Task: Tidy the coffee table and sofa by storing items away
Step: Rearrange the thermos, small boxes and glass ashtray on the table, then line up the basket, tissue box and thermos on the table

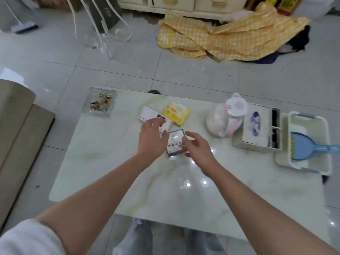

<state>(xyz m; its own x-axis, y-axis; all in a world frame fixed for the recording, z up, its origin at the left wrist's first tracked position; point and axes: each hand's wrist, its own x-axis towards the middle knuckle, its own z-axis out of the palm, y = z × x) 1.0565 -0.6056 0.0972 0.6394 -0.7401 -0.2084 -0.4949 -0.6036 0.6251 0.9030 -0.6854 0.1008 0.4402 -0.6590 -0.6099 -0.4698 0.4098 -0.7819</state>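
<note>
On the pale marble coffee table (114, 177) lie three small boxes close together. My left hand (151, 137) rests on the white box (148, 114), its fingers curled over the box's near end. My right hand (197, 147) grips the right edge of a dark-rimmed box (174, 140) that lies flat on the table. A yellow box (177, 112) sits just behind them, untouched. The left thumb nearly touches the dark-rimmed box.
A glass ashtray (100, 103) holding small bits sits at the table's far left corner. A pink and white jug (227, 118), a tissue box organiser (257, 129) and a white basket (323, 140) holding a blue dustpan (305, 146) stand at the right. Sofa (16, 129) at left.
</note>
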